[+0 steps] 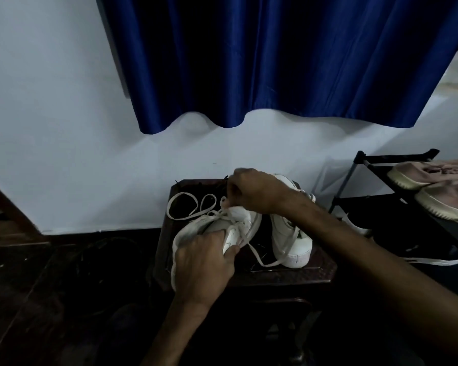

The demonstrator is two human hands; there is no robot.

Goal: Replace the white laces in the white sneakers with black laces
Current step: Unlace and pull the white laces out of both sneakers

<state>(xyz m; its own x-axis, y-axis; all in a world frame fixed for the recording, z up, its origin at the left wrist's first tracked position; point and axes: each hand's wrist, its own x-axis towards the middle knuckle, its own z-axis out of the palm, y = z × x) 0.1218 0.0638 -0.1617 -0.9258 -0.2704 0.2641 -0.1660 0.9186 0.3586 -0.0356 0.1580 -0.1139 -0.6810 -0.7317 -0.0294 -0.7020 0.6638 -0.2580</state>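
- Two white sneakers sit on a dark table (288,276), close to the wall.
- Left hand (204,262) grips the near sneaker (242,220) by its side, fingers curled round it, holding it tilted.
- Right hand (254,192) reaches over that shoe, fingertips pinching its white lace (224,204) above the tongue.
- Second sneaker (288,233) stands just right of it, its own lace trailing onto the table.
- Loose lace (181,207) lies looped at the table's back left.
- Blue curtain (275,62) hangs above; a rack (354,175) with beige shoes (434,178) stands at right.

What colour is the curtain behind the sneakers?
Dark blue; the curtain shows best in the head view.
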